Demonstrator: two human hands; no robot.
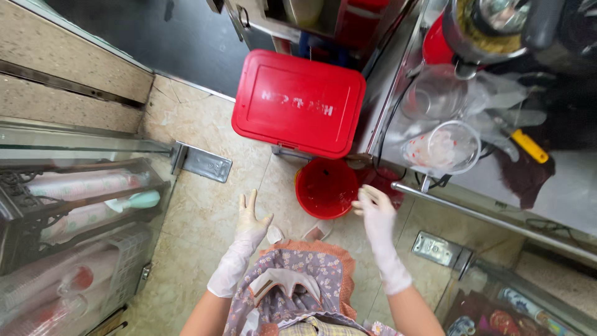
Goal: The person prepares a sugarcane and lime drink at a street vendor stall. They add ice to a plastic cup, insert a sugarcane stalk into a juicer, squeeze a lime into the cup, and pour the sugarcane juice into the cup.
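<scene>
Closest in, at the person's apron front, a spare pale glove [283, 281] hung tucked at the waist, below both wrists. The left hand [250, 219], gloved in thin white, was spread flat with its fingers [248, 202] fully open and holding nothing, hovering over the tiled floor [199, 205].

The right hand [372, 211], gloved the same, had its fingers curled loosely inward; something small may have been pinched there, but I could not tell. That hand was plainly the nearer of the two to the red bucket [326, 186], which stood on the floor just beside and to the left of the right fingers, its round mouth facing up and its rim all but touching the knuckles. From the left fingers the bucket lay off to the right and a little beyond.

Farther out from both hands stood a red lidded bin [298, 102], directly beyond the bucket. Up and to the right of the right fingers, on the steel counter [559, 186], sat a clear plastic cup [444, 148] and a yellow-handled tool [528, 145].
</scene>
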